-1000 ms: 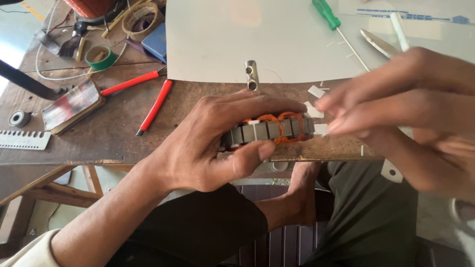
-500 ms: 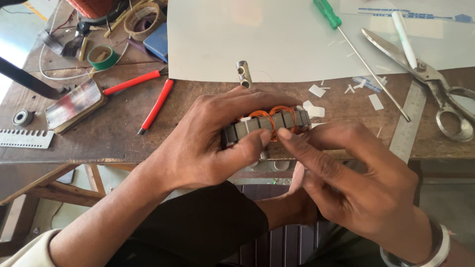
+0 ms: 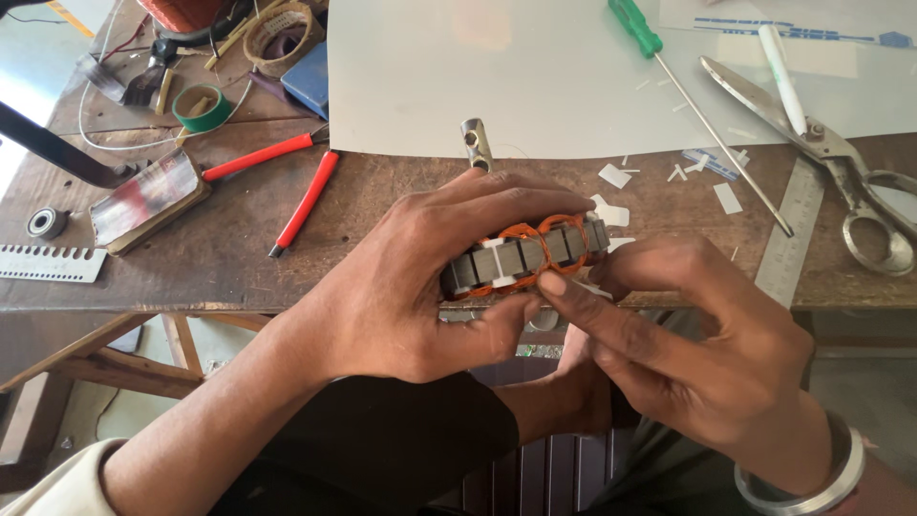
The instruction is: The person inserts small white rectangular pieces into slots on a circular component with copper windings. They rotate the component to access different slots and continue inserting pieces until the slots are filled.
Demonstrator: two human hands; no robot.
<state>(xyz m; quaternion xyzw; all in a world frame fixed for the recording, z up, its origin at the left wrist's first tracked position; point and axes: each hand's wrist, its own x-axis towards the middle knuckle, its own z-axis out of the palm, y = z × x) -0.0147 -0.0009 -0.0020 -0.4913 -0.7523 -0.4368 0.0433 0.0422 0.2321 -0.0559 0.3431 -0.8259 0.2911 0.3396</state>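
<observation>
My left hand (image 3: 430,277) grips a grey ring-shaped motor stator (image 3: 521,260) wound with orange copper wire, holding it on edge over the front edge of the wooden workbench (image 3: 239,239). My right hand (image 3: 697,344) sits just right of it, its fingertips pressing against the stator's lower rim and the orange windings. A metal bangle circles my right wrist. Much of the stator is hidden under my left fingers.
A large white sheet (image 3: 535,76) covers the bench's far side, with a green-handled screwdriver (image 3: 688,96), a white pen (image 3: 783,67), scissors (image 3: 841,172) and a steel ruler (image 3: 788,244) at right. Red-handled pliers (image 3: 287,182), green tape (image 3: 202,107), a bearing (image 3: 43,222) and a small metal tube (image 3: 475,143) lie left and centre. White paper scraps (image 3: 669,182) are scattered.
My right hand came down from the upper right to the stator and now presses its fingertips on the lower rim. The left hand kept its grip throughout.
</observation>
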